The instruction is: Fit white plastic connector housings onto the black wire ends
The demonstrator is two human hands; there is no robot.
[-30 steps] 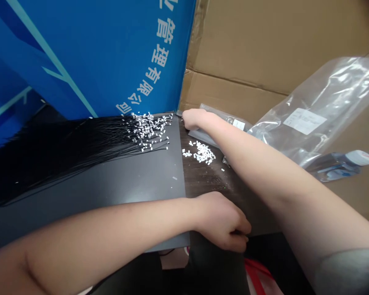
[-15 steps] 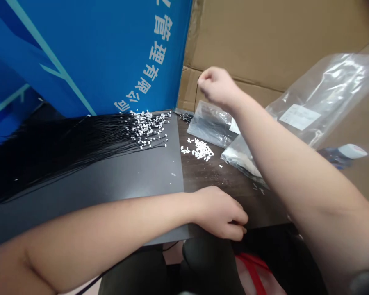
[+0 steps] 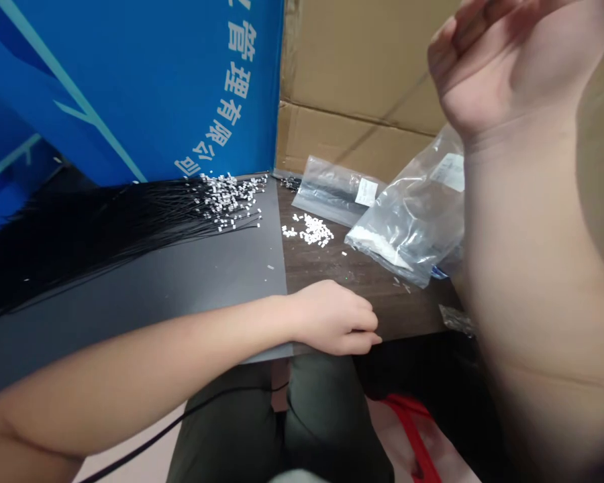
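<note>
My left hand (image 3: 337,318) rests at the table's front edge with its fingers curled in and pressed together; what they hold, if anything, is hidden. High at the right, close to the camera, my right hand (image 3: 503,74) shows its palm and curled fingers, partly cut off by the top of the view. A thin, blurred dark line slants down from it across the cardboard; I cannot tell whether it is a wire or a shadow. Beyond my left hand lies a pile of small white pieces (image 3: 315,230). Black wires with white ends (image 3: 226,198) spread over the grey surface at the left.
A flat clear bag (image 3: 327,191) and a larger plastic bag (image 3: 407,225) with white contents lie on the dark wood tabletop (image 3: 403,312). Behind them stand a cardboard wall (image 3: 352,60) and a blue panel (image 3: 156,80). A black cable (image 3: 151,443) crosses near my legs.
My right hand has risen and moved right, towards the camera, turning its palm into view. My left hand stays curled at the table edge. The view has shifted slightly.
</note>
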